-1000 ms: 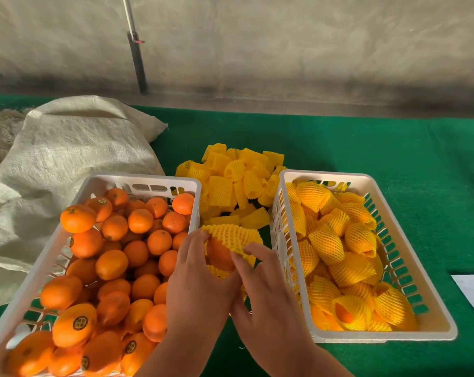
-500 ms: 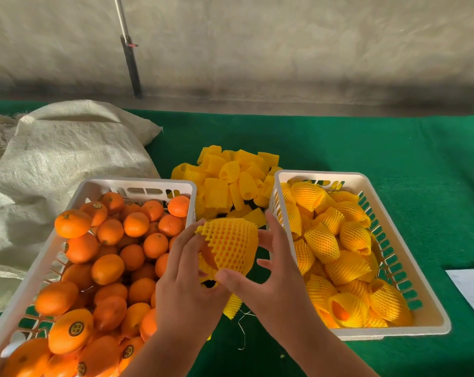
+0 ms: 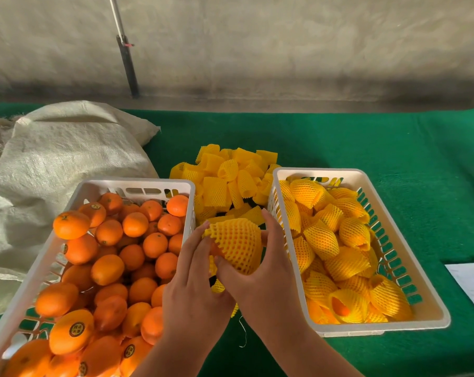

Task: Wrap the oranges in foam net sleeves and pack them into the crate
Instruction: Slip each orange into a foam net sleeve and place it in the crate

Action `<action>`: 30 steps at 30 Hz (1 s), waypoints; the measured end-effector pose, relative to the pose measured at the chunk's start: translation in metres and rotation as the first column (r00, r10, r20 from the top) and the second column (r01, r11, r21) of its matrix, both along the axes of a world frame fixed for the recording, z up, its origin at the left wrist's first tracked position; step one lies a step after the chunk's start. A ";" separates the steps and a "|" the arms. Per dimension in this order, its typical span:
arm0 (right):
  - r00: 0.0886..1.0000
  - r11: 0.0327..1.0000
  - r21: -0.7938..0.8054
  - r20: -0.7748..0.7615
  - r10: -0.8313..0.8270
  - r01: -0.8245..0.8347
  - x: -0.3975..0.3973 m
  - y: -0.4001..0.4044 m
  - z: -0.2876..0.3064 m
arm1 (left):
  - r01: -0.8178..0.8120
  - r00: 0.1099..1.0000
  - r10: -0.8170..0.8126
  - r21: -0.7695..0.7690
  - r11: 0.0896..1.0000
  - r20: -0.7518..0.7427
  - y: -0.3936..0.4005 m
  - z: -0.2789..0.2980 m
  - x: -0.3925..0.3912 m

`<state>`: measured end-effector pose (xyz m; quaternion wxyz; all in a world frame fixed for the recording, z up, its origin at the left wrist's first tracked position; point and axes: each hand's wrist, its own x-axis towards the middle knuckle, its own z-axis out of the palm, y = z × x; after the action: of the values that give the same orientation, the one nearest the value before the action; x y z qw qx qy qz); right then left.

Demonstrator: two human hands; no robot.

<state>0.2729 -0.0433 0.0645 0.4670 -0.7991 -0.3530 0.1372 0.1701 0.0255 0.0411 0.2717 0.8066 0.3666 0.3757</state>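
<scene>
Now both hands meet between the two crates, over the green cloth that covers the table. The right hand curls its fingers and thumb round an orange that sits inside a yellow foam net sleeve; the fingers wrap the right and far side of the sleeve and the thumb presses its near edge. Only a small patch of the orange's skin shows at the left, open end of the sleeve. The left hand lies just beside it on the left, its fingertips touching that open end and the bare patch of fruit; whether they pinch the net or only rest on it cannot be told.

To the left, a white crate with slotted walls is heaped with bare oranges, several bearing round dark stickers. To the right, a second white crate holds wrapped oranges, each in its yellow net, piled close together; one near the front shows its orange skin through the sleeve's open end. Between the far ends of the crates lies a loose pile of empty sleeves, and a few more sleeves lie on the cloth under the hands.

Farther left, a pale woven sack lies slumped on the cloth, touching the left crate's far corner. A white sheet of paper shows at the right edge. Beyond the table, a thin pole leans against a rough grey wall.
</scene>
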 end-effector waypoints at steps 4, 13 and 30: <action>0.999 0.999 -0.007 -0.031 -0.033 0.032 0.007 0.001 0.001 | -0.002 1.000 0.002 -0.008 1.000 0.011 -0.004 0.001 -0.002; 0.995 0.995 -0.018 0.003 0.096 -0.096 0.038 -0.016 0.004 | 0.094 0.933 0.045 -0.363 0.927 0.357 0.004 0.010 -0.018; 0.850 0.920 -0.084 -0.421 0.316 -0.383 0.053 -0.045 -0.041 | 0.399 0.903 0.117 -0.907 0.133 0.414 0.011 -0.027 0.023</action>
<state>0.3260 -0.0888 0.0240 0.4282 -0.7121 -0.3775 0.4088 0.1930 0.0363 0.0137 0.8316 0.3700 0.3789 0.1674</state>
